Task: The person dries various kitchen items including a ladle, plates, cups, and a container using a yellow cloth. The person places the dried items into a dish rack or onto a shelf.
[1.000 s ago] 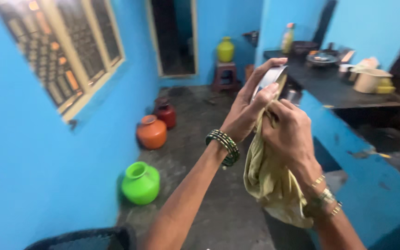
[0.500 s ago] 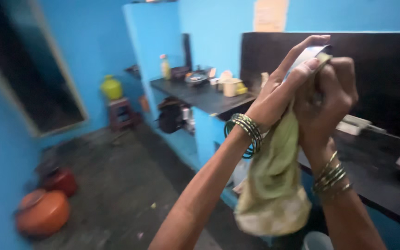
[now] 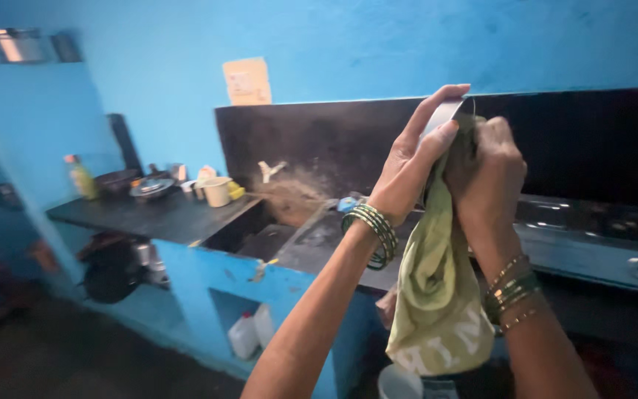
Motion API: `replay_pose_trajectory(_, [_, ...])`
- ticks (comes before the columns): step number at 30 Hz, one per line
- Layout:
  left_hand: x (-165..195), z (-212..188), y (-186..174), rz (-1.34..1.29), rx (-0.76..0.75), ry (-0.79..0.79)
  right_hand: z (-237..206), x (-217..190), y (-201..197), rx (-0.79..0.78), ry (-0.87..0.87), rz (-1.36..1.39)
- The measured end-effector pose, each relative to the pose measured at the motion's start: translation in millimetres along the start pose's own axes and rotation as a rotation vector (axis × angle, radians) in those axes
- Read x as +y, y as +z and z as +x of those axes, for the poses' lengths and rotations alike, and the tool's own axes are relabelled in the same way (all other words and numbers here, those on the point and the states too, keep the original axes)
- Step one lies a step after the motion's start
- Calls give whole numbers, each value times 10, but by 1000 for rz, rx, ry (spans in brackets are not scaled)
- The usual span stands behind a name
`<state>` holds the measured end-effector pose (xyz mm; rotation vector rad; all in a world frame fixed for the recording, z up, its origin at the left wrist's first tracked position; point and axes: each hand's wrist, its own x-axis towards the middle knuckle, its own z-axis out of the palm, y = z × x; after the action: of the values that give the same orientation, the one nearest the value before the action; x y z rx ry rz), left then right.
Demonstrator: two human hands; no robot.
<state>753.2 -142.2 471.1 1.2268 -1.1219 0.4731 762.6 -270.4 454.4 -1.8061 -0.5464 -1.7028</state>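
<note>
A: Counter [image 3: 164, 216] runs from 9 to 3 o'clock, sink [image 3: 260, 235] in it. Cloth [image 3: 437, 295]?

B: Hanging at 5 o'clock, bunched in the closed right hand [image 3: 486, 171].

A: Cup [image 3: 443, 117]?

B: At 1 o'clock, pinched by left hand [image 3: 411, 174] fingers [image 3: 437, 103], cloth touching it.

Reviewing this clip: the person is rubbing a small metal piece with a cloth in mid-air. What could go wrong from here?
The left hand holds the shiny metal piece only by its fingertips, so it could slip and fall. The right hand presses the green cloth against it; a thin edge might nick a finger. The cloth's loose end dangles over a white container below.
</note>
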Motion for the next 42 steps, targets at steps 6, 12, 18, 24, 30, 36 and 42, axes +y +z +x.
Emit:
replay_pose_trajectory(6, [-616,354,503,-66,-87,26,-171,596,-532,-232,40,-63])
replay_pose_trajectory(12, [-1330,808,1081,-142,-171,52,-67,1261,-976,-256,-71,159])
replay_pose_trajectory(18, [-2041,1185,1862,-285,-234,106,1,2036,-1143,175,-258,-276])
replay_pose_trajectory(24, [-2482,1399,2258,-489,-310,-63,210,2893,-1211,224,-233,-305])
replay_pose_trajectory(30, [-2861,1711,2318,-387,-267,144,388,3324,-1184,178,-243,-563])
replay_pose_trajectory(36, [-3332,1835,2264,-438,-208,117,253,3502,-1038,-27,37,-724])
replay_pose_trajectory(42, [-3768,1865,2276,-581,-201,16,10,3665,-1014,-293,46,-714])
